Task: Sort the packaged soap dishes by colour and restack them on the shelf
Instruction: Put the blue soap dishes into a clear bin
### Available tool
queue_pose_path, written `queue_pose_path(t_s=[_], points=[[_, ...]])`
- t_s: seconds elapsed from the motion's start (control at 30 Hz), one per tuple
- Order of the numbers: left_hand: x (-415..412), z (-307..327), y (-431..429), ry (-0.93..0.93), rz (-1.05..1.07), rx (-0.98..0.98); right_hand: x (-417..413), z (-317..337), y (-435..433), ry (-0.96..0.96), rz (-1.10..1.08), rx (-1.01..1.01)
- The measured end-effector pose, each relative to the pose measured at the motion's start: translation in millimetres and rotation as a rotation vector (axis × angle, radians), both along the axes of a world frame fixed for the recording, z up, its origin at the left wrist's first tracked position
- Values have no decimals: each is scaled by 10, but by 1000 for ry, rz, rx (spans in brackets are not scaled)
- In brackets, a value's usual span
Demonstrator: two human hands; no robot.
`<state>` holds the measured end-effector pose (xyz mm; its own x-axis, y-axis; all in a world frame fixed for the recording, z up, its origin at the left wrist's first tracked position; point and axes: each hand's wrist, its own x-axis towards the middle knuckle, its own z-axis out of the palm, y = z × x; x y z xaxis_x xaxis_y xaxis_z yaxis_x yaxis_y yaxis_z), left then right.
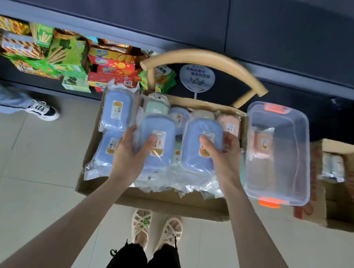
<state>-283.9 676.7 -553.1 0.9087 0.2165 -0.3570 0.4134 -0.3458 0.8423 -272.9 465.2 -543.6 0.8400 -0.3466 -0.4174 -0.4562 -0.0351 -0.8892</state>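
Note:
A cardboard box [153,201] on a chair holds several packaged soap dishes in clear wrap. My left hand [131,150] grips a blue soap dish [160,129] at its left side. My right hand [225,156] grips a second blue soap dish [195,159] from the right. Two more blue dishes [117,108] lie at the box's left. A green dish [157,107] and a pink dish [230,123] sit at the back. Another pink dish [262,145] lies inside a clear plastic bin [278,184] to the right.
A dark shelf [117,32] runs across the back, with snack boxes [113,65] on its lower level at left. A wooden chair back [205,57] arches behind the box. A second cardboard box [346,187] stands at right. Another person's shoe [43,110] is at left.

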Motion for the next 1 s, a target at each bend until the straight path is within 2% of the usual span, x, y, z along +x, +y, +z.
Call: queue_pose_path(t_s=[0.1, 0.27, 0.4, 0.6, 0.73, 1.0], points=[[41, 386, -229, -63, -67, -64, -104, 443, -198, -66, -38, -7], [-15, 1075, -779, -306, -191, -109, -446, 1106, -699, -190, -114, -36], [-261, 1522, -1360, -334, -273, -239, -902, 1559, -1171, -277, -161, -11], [-954, 1969, -2442, -457, -286, -248, -1804, 2108, -2069, -402, -259, -57], [-1410, 2274, -3173, -481, -361, -319, -2371, 2449, -2780, -499, -350, -101], [-1640, 3151, -4417, -575, -528, -409, -2793, 3217, -4055, -616, -423, -152]])
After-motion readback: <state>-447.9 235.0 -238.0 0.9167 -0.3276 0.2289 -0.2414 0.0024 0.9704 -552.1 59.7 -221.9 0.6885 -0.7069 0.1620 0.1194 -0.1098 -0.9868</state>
